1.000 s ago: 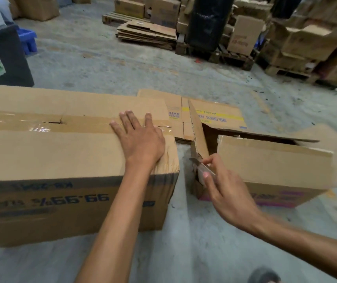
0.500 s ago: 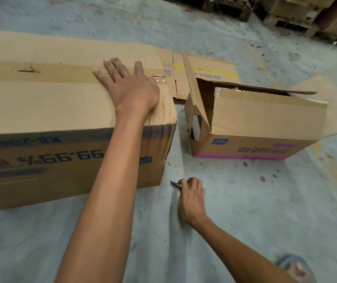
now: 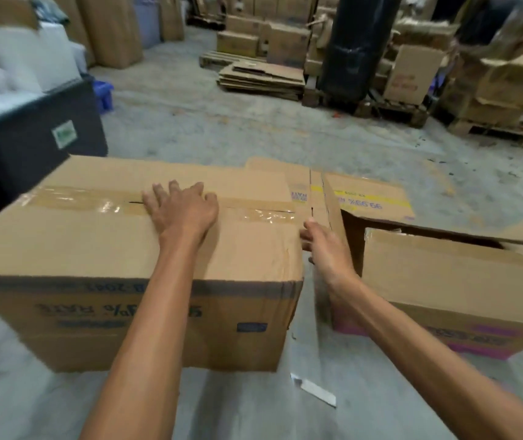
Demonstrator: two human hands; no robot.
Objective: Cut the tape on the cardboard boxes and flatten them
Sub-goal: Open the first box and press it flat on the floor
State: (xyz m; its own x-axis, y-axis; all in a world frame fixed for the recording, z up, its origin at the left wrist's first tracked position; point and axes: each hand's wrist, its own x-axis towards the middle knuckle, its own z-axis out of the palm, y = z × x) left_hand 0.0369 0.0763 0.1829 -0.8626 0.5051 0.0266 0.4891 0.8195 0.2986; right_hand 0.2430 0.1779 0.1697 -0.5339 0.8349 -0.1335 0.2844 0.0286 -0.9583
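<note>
A large sealed cardboard box (image 3: 95,249) stands on the floor at the left, with clear tape (image 3: 79,201) running along its top seam. My left hand (image 3: 184,211) lies flat on that tape, fingers spread. My right hand (image 3: 323,246) holds nothing and reaches to the box's top right edge, its fingertips at the corner; it is blurred. A second, smaller box (image 3: 444,281) with its flaps open stands to the right. A small pale cutter (image 3: 314,389) lies on the concrete floor in front of the two boxes, apart from both hands.
A flattened carton (image 3: 368,198) lies behind the open box. A black bin (image 3: 31,147) stands at the left. Further back are a stack of flat cardboard (image 3: 263,77) on pallets, a black drum (image 3: 355,49) and piles of boxes (image 3: 507,81).
My right hand set the cutter down on the floor, let it go and came up to the large box's right top edge. My left hand stayed on the taped seam.
</note>
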